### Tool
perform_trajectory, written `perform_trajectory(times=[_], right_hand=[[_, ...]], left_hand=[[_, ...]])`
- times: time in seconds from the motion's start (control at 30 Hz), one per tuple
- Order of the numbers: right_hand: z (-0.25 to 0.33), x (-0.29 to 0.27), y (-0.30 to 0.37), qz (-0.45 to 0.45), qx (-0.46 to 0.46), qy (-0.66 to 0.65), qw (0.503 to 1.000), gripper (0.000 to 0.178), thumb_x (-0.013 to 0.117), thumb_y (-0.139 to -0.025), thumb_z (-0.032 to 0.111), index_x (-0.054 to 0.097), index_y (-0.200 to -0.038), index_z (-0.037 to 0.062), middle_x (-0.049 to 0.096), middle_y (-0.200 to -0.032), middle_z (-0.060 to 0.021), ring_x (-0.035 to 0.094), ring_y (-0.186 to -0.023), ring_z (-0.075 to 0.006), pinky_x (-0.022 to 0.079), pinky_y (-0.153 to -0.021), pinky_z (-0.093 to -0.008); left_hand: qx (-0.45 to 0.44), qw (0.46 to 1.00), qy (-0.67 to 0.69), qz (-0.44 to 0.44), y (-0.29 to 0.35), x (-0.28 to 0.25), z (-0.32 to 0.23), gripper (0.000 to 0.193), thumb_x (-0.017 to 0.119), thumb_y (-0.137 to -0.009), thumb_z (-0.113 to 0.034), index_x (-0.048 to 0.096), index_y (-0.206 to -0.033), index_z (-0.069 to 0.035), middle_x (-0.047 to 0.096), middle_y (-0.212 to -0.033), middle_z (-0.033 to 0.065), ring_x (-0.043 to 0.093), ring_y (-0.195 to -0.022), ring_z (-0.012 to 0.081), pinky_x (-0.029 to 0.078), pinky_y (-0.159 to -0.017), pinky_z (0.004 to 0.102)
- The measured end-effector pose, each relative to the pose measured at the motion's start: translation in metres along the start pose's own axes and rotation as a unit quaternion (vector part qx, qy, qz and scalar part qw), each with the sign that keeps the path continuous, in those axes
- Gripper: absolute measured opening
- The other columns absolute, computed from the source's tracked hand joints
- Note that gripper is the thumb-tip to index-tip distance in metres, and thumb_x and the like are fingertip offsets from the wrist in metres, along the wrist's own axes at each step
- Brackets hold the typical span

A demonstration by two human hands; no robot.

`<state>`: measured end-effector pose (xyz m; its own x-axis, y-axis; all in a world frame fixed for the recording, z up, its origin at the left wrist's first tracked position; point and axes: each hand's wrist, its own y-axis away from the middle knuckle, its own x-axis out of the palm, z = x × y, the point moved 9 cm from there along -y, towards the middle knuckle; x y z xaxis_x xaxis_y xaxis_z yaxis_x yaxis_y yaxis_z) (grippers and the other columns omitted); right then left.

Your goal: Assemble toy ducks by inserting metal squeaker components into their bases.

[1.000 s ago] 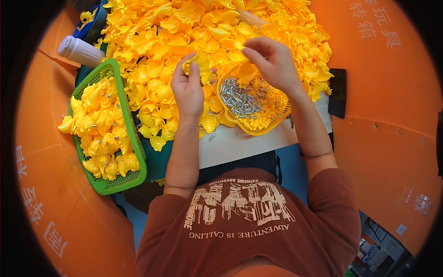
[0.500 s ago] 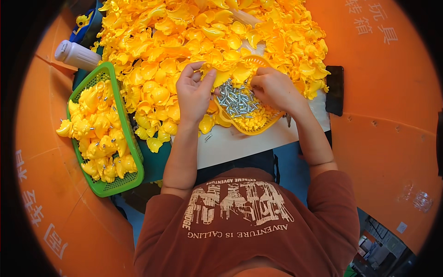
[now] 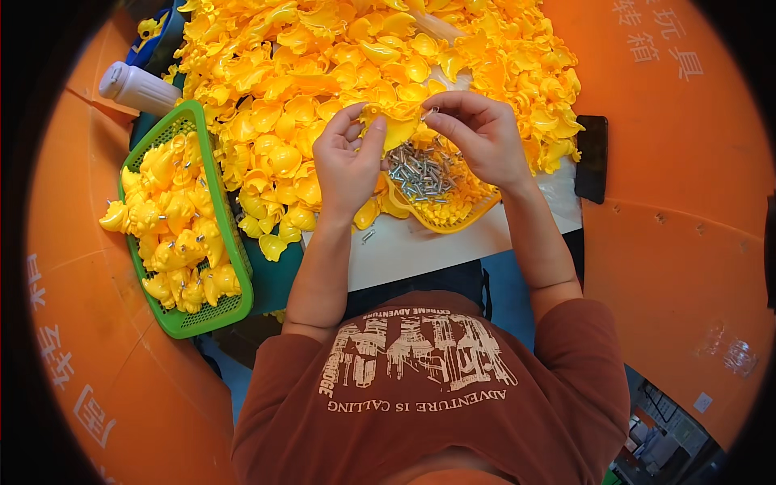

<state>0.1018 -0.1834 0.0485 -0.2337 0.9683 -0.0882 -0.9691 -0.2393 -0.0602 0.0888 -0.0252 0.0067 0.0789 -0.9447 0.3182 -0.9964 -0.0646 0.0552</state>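
My left hand (image 3: 346, 170) grips a yellow plastic shell piece (image 3: 398, 121) between thumb and fingers, above the near edge of a large heap. At its right side, my right hand (image 3: 485, 145) pinches a small silvery metal pin (image 3: 431, 113) close to the shell's edge. The exact contact between pin and shell is too small to make out. Below both hands sits a yellow plastic basket (image 3: 461, 226). Inside it lie many short metal pins (image 3: 420, 174) and small yellow plastic pieces (image 3: 459, 206).
Loose yellow shells (image 3: 275, 81) cover most of the table. On the left, a green basket (image 3: 220, 234) holds yellow figures (image 3: 174, 234) with metal pins sticking out. Behind it lies a pale bottle (image 3: 139, 87). A black flat object (image 3: 592, 158) rests at the right edge, beside orange panels (image 3: 679, 178).
My right hand has risen out of the yellow basket, bringing a small metal pin up to the shell. My left hand still holds the yellow shell piece in nearly the same place.
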Motion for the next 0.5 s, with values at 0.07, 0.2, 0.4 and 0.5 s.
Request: perform_trajectory(times=[0.07,0.2,0.4,0.5], right_hand=[[0.018,0.006,-0.002,0.027,-0.090,0.084,0.992,0.013,0.062,-0.082,0.002,0.062,-0.095,-0.0024,0.060,-0.094,-0.0062,0.057,-0.087,-0.0117,0.046,-0.076,-0.0234],[0.021,0.021,-0.010,0.052,-0.104,0.029,0.993,0.011,0.062,-0.082,0.002,0.062,-0.093,-0.0024,0.059,-0.098,-0.0082,0.056,-0.091,-0.0135,0.045,-0.078,-0.0241],[0.020,0.029,-0.015,0.066,-0.108,0.067,0.990,0.009,0.062,-0.082,0.003,0.063,-0.090,-0.0025,0.059,-0.096,-0.0090,0.056,-0.089,-0.0142,0.045,-0.078,-0.0240],[0.018,0.030,-0.015,0.071,-0.103,0.059,0.990,0.009,0.061,-0.083,0.002,0.062,-0.090,-0.0030,0.059,-0.095,-0.0084,0.056,-0.089,-0.0134,0.045,-0.078,-0.0241]], left_hand=[[0.011,1.000,-0.009,-0.017,-0.001,-0.005,-0.002,0.027,0.060,-0.083,-0.002,0.052,-0.108,0.006,0.060,-0.083,0.0073,0.054,-0.057,0.0047,0.044,-0.044,0.0173],[0.049,0.998,-0.045,-0.007,0.003,0.001,-0.002,0.023,0.061,-0.083,-0.002,0.057,-0.104,0.007,0.060,-0.084,0.0058,0.051,-0.058,0.0024,0.040,-0.045,0.0162],[0.088,0.993,-0.074,-0.001,0.006,0.003,-0.007,0.020,0.061,-0.082,-0.001,0.060,-0.101,0.006,0.060,-0.078,0.0019,0.046,-0.056,-0.0012,0.034,-0.043,0.0161],[0.113,0.988,-0.105,0.002,0.005,0.002,-0.010,0.019,0.061,-0.082,-0.001,0.061,-0.100,0.005,0.058,-0.071,-0.0009,0.043,-0.052,-0.0020,0.031,-0.041,0.0168]])
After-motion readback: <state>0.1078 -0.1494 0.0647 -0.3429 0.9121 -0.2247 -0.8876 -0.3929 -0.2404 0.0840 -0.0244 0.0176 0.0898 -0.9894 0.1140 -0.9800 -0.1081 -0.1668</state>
